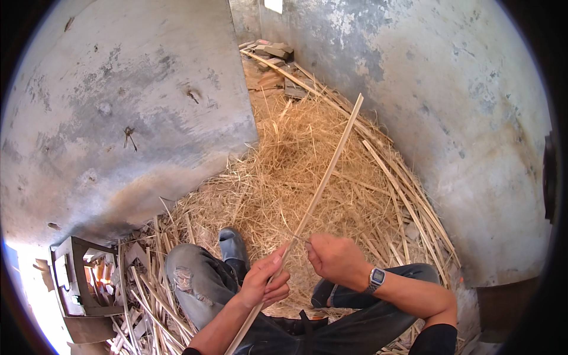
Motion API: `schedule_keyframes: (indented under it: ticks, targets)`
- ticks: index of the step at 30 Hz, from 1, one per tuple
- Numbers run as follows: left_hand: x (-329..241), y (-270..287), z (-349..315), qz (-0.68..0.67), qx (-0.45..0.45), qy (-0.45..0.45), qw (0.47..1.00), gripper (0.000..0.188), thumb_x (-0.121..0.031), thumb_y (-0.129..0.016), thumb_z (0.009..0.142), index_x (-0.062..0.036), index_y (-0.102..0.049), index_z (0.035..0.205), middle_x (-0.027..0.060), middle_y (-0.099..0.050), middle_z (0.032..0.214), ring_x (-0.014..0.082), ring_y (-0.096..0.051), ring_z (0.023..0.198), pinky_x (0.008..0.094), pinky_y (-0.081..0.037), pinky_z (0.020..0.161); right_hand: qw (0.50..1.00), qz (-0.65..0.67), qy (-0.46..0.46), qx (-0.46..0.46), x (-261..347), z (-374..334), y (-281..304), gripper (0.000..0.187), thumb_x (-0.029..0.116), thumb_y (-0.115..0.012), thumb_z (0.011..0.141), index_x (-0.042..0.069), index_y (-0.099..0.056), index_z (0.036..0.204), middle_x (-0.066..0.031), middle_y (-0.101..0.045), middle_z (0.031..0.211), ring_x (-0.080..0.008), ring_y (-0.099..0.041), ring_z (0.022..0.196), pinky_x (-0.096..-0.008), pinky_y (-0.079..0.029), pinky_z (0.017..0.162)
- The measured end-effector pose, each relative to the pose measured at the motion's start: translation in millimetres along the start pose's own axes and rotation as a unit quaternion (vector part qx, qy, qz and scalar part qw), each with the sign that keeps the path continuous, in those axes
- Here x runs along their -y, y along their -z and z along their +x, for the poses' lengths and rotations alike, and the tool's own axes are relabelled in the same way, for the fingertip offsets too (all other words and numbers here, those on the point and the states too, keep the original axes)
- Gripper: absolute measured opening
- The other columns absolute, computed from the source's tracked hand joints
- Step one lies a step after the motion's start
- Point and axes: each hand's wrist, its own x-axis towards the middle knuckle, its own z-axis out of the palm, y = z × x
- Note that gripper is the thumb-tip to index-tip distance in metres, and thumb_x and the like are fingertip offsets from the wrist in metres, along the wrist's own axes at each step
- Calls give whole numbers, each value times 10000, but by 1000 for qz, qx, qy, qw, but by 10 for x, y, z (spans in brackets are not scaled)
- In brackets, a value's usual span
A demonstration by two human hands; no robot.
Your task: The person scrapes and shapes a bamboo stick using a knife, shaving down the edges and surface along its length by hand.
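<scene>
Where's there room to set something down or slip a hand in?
Setting down: no clearly bare patch shows. A hand might pass above the shavings between the left boot, left hand and wooden strip. Crowded: long sticks along the right wall, more sticks beside the left knee.

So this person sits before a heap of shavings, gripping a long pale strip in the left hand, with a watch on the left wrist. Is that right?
Not quite: the head view shows the watch on the right wrist. The left hand does grip the strip, before the shavings.
</scene>
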Motion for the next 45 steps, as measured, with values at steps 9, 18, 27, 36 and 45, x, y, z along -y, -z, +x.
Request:
schedule_keyframes:
  ticks: [9,18,27,36,45]
  targets:
    - [3,45,-7,-6,-6,8,1000,556,-335,-396,1128,-215,-237,1647,-47,-292,535,68,-270,383,222,-267,391,999,-32,3,16,-5,-12,-56,157,195,-647,942,74,-551,911,-104,-616,696,-311,-663,568,-427,-519,467]
    - [66,25,9,40,-56,8,998,532,-318,-409,1127,-213,-289,1634,-43,-282,545,70,-256,396,229,-261,387,988,-123,30,93,-67,-22,-102,117,182,-608,956,76,-563,938,-106,-625,733,-279,-687,563,-401,-533,435]
    - [233,-14,147,36,-112,1,993,534,-309,-416,1126,-233,-277,1635,-39,-292,548,77,-271,398,233,-257,385,997,-43,-5,67,-199,31,-167,120,169,-611,966,56,-572,956,-139,-611,712,-278,-656,532,-419,-504,462]
    - [192,-17,113,49,-80,4,996,539,-306,-423,1124,-201,-285,1634,-32,-300,548,73,-268,399,227,-279,396,988,137,-51,-52,-300,216,290,219,184,-767,896,50,-692,1053,-80,-581,660,-207,-556,498,-336,-428,476]
    - [206,52,99,80,-57,-11,995,523,-261,-425,1130,-164,-304,1630,-42,-306,582,66,-265,464,220,-292,460,993,72,87,-42,-374,159,196,170,173,-742,879,138,-706,1041,-69,-636,677,-270,-634,564,-389,-473,481]
